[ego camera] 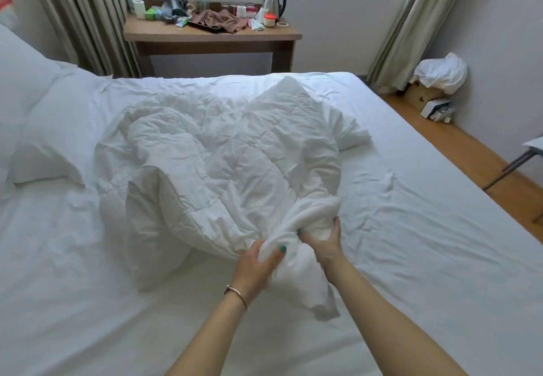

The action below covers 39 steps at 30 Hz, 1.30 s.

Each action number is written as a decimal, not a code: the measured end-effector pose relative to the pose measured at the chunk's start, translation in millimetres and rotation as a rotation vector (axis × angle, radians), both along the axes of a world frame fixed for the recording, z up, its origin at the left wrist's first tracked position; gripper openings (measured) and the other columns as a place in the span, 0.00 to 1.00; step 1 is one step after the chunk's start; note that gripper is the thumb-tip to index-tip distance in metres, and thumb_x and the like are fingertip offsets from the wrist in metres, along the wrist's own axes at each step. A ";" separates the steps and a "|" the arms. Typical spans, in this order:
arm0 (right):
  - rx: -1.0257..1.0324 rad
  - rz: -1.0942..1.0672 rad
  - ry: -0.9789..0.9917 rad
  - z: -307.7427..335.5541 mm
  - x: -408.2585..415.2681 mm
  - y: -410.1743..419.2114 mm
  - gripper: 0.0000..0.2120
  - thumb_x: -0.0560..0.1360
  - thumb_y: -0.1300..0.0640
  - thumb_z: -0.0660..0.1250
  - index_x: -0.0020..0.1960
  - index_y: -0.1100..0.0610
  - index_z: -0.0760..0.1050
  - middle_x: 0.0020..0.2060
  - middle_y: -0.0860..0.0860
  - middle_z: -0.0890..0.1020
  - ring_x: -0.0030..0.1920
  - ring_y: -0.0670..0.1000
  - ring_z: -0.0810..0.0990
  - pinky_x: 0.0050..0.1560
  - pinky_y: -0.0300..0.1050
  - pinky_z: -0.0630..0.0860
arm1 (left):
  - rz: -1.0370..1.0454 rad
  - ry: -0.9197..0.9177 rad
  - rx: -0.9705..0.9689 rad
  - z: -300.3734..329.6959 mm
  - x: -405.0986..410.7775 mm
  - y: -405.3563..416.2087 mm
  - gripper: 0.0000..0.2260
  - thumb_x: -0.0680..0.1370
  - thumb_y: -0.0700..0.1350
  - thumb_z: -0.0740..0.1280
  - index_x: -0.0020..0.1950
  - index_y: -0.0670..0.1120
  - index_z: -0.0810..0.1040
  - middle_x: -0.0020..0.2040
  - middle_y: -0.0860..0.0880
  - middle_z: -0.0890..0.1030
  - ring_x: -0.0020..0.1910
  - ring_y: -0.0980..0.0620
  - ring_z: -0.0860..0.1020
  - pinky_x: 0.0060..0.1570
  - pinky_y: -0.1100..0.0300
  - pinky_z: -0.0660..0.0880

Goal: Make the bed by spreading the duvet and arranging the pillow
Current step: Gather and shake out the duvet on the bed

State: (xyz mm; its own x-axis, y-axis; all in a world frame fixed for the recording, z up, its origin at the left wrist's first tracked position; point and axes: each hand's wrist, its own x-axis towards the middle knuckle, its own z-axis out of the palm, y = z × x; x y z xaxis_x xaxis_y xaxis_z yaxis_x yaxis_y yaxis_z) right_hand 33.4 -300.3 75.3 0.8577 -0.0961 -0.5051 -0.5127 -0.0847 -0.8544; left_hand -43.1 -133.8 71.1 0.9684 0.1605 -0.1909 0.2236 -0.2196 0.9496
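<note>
A white quilted duvet (223, 158) lies crumpled in a heap in the middle of the bed (426, 228). My left hand (258, 264) grips a bunched near edge of the duvet, thumb over the fabric. Just to its right, my right hand (324, 243) grips the same bunch, fingers curled into the cloth. A loose end of the duvet hangs down between my forearms. A white pillow (55, 131) lies at the left end of the bed, partly touched by the heap. A second pillow (17, 64) leans behind it at the far left.
A wooden table (211, 36) beyond the bed carries a kettle (274, 4), bottles, a brown cloth and small items. Curtains (88, 14) hang on both sides of it. On the right floor stand a box with a white bag (440, 77) and a chair leg (511, 167).
</note>
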 end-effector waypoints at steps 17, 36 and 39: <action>-0.980 0.603 -0.125 -47.7 -167.6 -285.1 0.43 0.77 0.50 0.65 0.76 0.36 0.35 0.71 0.52 0.65 0.60 0.55 0.77 0.52 0.48 0.76 | -0.270 0.595 0.688 -53.9 -144.2 -275.0 0.48 0.62 0.74 0.64 0.77 0.56 0.56 0.71 0.51 0.69 0.72 0.44 0.63 0.69 0.55 0.63; -0.436 0.666 0.232 -41.0 -154.4 -424.0 0.34 0.76 0.53 0.67 0.77 0.55 0.56 0.70 0.57 0.68 0.68 0.56 0.71 0.62 0.44 0.69 | -0.497 1.078 0.923 -46.0 -133.4 -379.4 0.30 0.77 0.58 0.56 0.77 0.45 0.60 0.75 0.46 0.64 0.72 0.45 0.66 0.68 0.52 0.65; -0.460 0.649 0.233 -39.3 -145.6 -431.0 0.35 0.75 0.53 0.68 0.77 0.57 0.56 0.67 0.56 0.72 0.64 0.56 0.75 0.64 0.47 0.72 | -0.553 1.095 0.942 -44.0 -130.2 -387.0 0.30 0.78 0.55 0.56 0.78 0.47 0.53 0.76 0.45 0.61 0.72 0.44 0.64 0.67 0.50 0.65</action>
State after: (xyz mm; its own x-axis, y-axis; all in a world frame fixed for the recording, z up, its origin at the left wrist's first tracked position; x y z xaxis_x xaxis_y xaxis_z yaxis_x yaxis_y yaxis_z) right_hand -112.2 -731.3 36.0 0.6919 0.1414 -0.7081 -0.4011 -0.7401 -0.5398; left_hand -173.3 -520.8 27.2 0.4044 0.3074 -0.8614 0.3856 -0.9113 -0.1442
